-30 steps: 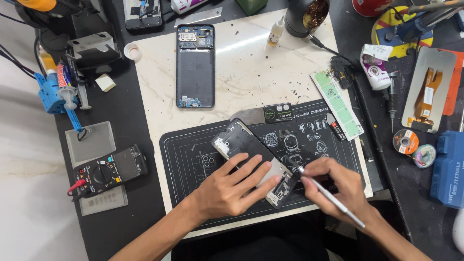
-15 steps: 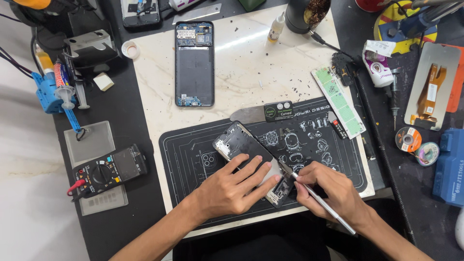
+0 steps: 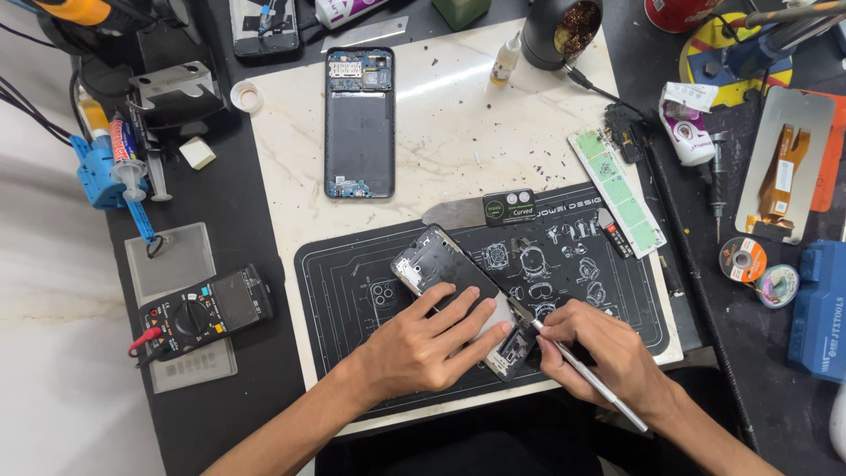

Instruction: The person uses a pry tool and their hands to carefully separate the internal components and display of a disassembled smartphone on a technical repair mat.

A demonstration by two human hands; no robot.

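An opened phone [image 3: 441,264] lies tilted on a black work mat [image 3: 352,300] in the head view. My left hand [image 3: 423,344] rests flat on the phone's lower half, fingers spread, pressing it down. My right hand [image 3: 608,353] grips a thin silver tool [image 3: 582,366] like a pen. Its tip touches the phone's lower right edge, close to my left fingertips. The phone's lower end is partly hidden under my fingers.
A second opened phone shell [image 3: 359,119] lies on the white slab [image 3: 458,115] farther away. A multimeter [image 3: 207,308] sits left, a green strip [image 3: 617,189] and a blue case [image 3: 820,308] right. Bottles, tape rolls and a screen part [image 3: 784,176] crowd the edges.
My right hand has shifted slightly left along the phone's edge with the tool. My left hand stays pressed on the phone.
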